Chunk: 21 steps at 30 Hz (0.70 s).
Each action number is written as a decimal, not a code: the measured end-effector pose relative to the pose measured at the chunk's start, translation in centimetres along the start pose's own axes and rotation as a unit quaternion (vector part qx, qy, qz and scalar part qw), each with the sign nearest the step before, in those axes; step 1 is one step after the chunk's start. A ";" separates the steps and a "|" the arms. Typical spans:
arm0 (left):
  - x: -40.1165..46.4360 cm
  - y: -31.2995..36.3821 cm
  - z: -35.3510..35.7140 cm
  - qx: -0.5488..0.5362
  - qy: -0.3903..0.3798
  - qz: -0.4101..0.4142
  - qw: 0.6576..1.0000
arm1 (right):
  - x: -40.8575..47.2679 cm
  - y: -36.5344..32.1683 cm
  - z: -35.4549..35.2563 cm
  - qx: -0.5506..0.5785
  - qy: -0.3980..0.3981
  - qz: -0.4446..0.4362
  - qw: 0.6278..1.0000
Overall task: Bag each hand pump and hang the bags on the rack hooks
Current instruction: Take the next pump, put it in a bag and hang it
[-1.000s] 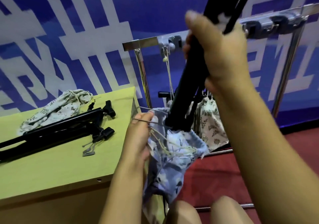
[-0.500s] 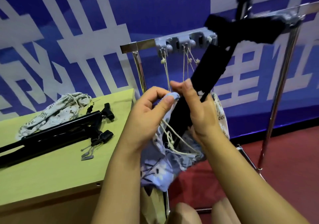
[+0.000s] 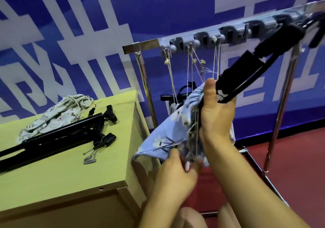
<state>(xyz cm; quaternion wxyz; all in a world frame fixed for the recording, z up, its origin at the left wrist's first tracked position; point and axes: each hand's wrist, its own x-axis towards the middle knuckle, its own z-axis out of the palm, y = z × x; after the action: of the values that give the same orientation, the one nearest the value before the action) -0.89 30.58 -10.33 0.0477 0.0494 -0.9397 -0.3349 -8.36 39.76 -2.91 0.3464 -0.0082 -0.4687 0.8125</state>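
My right hand (image 3: 215, 115) grips a black hand pump (image 3: 253, 66) together with the mouth of a light blue flowered drawstring bag (image 3: 163, 140). The pump's lower end sits inside the bag and its upper end leans up to the right, across the rack's hook strip (image 3: 207, 38). My left hand (image 3: 175, 173) pinches the bag's lower cloth and its cream drawstrings. Behind the blue bag, bagged pumps (image 3: 184, 94) hang by cords from the hooks, mostly hidden. Two more black pumps (image 3: 58, 136) lie on the table.
A yellow-green table (image 3: 61, 171) stands at the left with a pale leaf-print bag (image 3: 58, 115) crumpled behind the loose pumps. The chrome rack's legs (image 3: 279, 115) stand on red carpet before a blue and white wall. My knees show at the bottom edge.
The pump has tilted further to the right and slid deeper into the blue bag. My left hand dropped from the bag's mouth to its lower cloth, and my right hand took the bag's rim.
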 end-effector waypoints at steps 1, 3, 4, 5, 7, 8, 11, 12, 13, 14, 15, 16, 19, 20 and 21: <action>0.5 -0.5 0.6 -0.005 -0.030 -0.008 0.999 | -0.1 0.0 0.2 0.029 0.000 -0.010 1.000; 1.3 -0.2 1.0 -0.054 -0.031 0.012 0.998 | -0.5 -0.1 0.4 0.055 -0.009 -0.030 0.998; 1.9 0.1 1.2 -0.078 -0.016 0.029 0.996 | -0.7 0.0 0.3 0.060 -0.019 -0.037 0.997; 2.5 0.6 1.1 -0.099 0.004 0.046 0.994 | -0.8 0.2 0.2 0.056 -0.030 -0.035 0.997; 3.7 1.4 0.9 -0.161 0.057 0.050 0.984 | -1.1 0.6 -0.1 0.017 -0.047 -0.019 0.999; 4.0 1.7 0.6 -0.205 0.081 0.044 0.974 | -1.0 0.9 -0.2 -0.011 -0.068 -0.006 0.998; 4.6 2.3 -0.8 -0.264 0.153 0.041 0.951 | -0.3 1.6 -0.7 -0.059 -0.161 0.087 0.981; 4.9 2.3 -1.3 -0.287 0.154 0.037 0.945 | -0.1 1.9 -1.0 -0.068 -0.193 0.123 0.971; 5.1 2.5 -1.9 -0.325 0.143 0.024 0.935 | -0.1 2.3 -1.4 -0.081 -0.222 0.139 0.962; 5.4 2.7 -2.5 -0.378 0.125 0.018 0.917 | -0.2 2.6 -1.8 -0.103 -0.256 0.134 0.952; 5.7 2.8 -3.0 -0.434 0.109 0.018 0.894 | -0.4 2.8 -2.1 -0.135 -0.291 0.110 0.941; 5.9 2.9 -3.3 -0.481 0.097 0.018 0.871 | -0.6 2.9 -2.4 -0.163 -0.320 0.085 0.929; 5.5 3.0 -4.1 -0.571 0.064 0.007 0.818 | -0.9 2.8 -2.7 -0.212 -0.363 0.090 0.903; 5.3 2.8 -4.5 -0.592 0.051 0.014 0.804 | -0.9 2.7 -2.8 -0.220 -0.374 0.103 0.895; 5.2 2.6 -4.9 -0.606 0.036 0.022 0.794 | -0.8 2.5 -3.0 -0.233 -0.382 0.109 0.888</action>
<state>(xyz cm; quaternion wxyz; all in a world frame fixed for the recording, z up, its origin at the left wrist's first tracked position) -5.60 28.89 -4.63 0.1092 0.0016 -0.5425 -0.8329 -8.10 40.80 -6.73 0.0382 0.1716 -0.7366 0.6531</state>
